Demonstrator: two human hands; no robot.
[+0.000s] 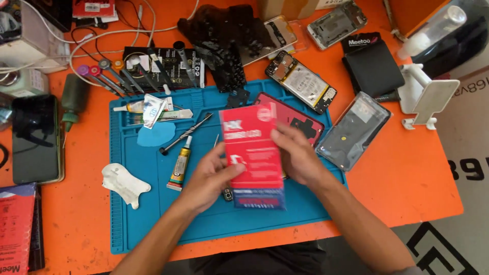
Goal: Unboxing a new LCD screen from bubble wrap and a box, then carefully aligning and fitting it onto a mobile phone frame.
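A flat red packet (253,153) is grasped, unopened as it seems, by left hand (209,178) and right hand (295,155) over the blue mat (142,214); an opened phone (300,81) lies beyond on the table (407,173)

Orange worktable (407,173) under bright, even light, its front edge running just below the grip. Beyond its right corner, a grey floor covering (458,239) with bold black markings.
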